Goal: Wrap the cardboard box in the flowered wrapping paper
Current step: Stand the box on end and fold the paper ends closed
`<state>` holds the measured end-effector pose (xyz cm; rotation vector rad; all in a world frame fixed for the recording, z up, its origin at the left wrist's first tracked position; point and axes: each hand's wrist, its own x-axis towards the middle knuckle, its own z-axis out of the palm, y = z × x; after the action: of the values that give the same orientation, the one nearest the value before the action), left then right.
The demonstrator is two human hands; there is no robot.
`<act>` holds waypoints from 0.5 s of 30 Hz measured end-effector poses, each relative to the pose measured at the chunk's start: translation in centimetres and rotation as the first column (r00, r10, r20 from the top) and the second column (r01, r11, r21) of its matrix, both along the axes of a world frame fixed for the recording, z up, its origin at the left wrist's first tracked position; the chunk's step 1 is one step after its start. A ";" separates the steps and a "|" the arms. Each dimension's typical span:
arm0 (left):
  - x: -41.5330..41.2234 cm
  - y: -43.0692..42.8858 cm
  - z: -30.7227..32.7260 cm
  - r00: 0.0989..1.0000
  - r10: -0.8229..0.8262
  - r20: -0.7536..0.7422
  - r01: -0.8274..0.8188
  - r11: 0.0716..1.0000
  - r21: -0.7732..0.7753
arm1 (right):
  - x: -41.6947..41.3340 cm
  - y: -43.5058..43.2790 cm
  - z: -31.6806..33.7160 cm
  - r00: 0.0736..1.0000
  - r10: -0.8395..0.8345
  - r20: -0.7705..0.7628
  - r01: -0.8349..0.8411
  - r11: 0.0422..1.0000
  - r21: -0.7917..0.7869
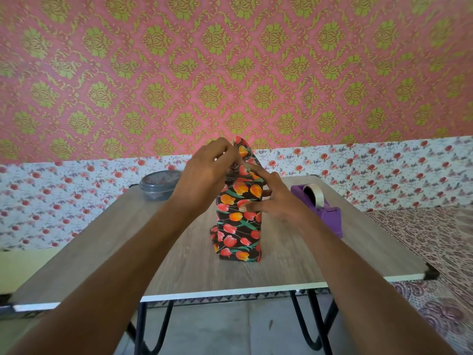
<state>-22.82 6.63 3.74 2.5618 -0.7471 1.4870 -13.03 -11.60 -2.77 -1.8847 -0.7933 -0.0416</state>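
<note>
My left hand (208, 172) pinches the tulip wrapping paper (239, 216) at the upright box's top; my right hand (275, 198) lies spread against it. I can't tell what the lidded tub (159, 185) holds.

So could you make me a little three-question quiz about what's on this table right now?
1. True or false: the wrapped box stands upright on the table.
2. Which item is to the right of the box? A) a purple tape dispenser B) scissors C) a ruler
3. Fill in: the left hand pinches the flowered paper at the box's ____ end.

Key:
1. True.
2. A, the tape dispenser; the clear lidded container sits to the left.
3. Top; the right hand steadies the box's side.
</note>
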 end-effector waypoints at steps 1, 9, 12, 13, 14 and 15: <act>-0.2 0.0 -0.2 1.000 -0.023 -0.013 0.023 1.000 -0.013 | 0.0 0.0 0.0 1.000 -0.001 -0.005 0.001 1.000 -0.002; -1.0 1.2 -1.0 0.974 -0.201 -0.105 0.171 0.956 -0.238 | 0.5 0.2 -0.1 0.999 0.037 0.028 -0.037 0.999 0.010; -1.2 1.2 -0.5 0.904 -0.374 -0.208 0.232 0.837 -0.495 | 0.8 0.3 -0.1 0.997 0.058 0.048 -0.058 0.998 -0.003; -1.2 1.1 -0.1 0.889 -0.396 -0.229 0.226 0.815 -0.533 | 0.8 0.4 -0.1 0.997 0.056 0.059 -0.055 0.998 -0.011; -1.2 1.0 0.4 0.879 -0.400 -0.259 0.216 0.819 -0.531 | 0.8 0.4 -0.1 0.997 0.047 0.065 -0.046 0.999 -0.016; -1.1 1.0 0.8 0.878 -0.378 -0.295 0.201 0.849 -0.488 | 0.8 0.4 -0.1 0.997 0.038 0.066 -0.037 0.999 -0.016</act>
<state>-23.93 7.62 4.52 2.1612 -0.6202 0.8912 -12.20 -11.24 -2.91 -1.8894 -0.8761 -0.0748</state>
